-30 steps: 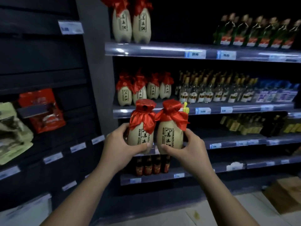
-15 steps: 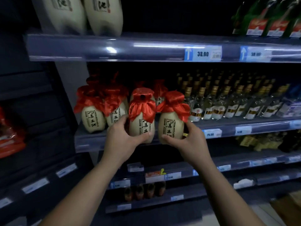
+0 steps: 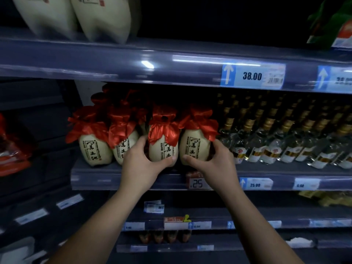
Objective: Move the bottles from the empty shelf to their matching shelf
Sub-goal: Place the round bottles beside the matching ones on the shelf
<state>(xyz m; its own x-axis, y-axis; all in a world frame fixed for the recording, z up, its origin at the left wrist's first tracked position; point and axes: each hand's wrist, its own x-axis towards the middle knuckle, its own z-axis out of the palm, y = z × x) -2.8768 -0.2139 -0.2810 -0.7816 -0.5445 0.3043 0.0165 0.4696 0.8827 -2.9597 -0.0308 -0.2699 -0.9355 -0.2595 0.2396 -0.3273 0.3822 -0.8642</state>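
Two cream jar-shaped bottles with red cloth tops stand at the front of the middle shelf (image 3: 133, 180). My left hand (image 3: 142, 164) grips the left one (image 3: 163, 147) around its lower body. My right hand (image 3: 213, 164) holds the right one (image 3: 194, 145) from its right side. Both bottles look upright, their bases at shelf level. Two matching bottles (image 3: 95, 149) stand just to their left, with more red tops behind them.
Rows of small clear glass bottles (image 3: 285, 141) with gold caps fill the shelf right of my hands. Larger cream bottles (image 3: 76, 16) stand on the shelf above. Price tags (image 3: 252, 75) line the shelf edges. Lower shelves hold small dark bottles (image 3: 165, 236).
Both hands carried the two bottles up and forward, from in front of the lower shelves onto the middle shelf beside the matching ones. The view moved closer.
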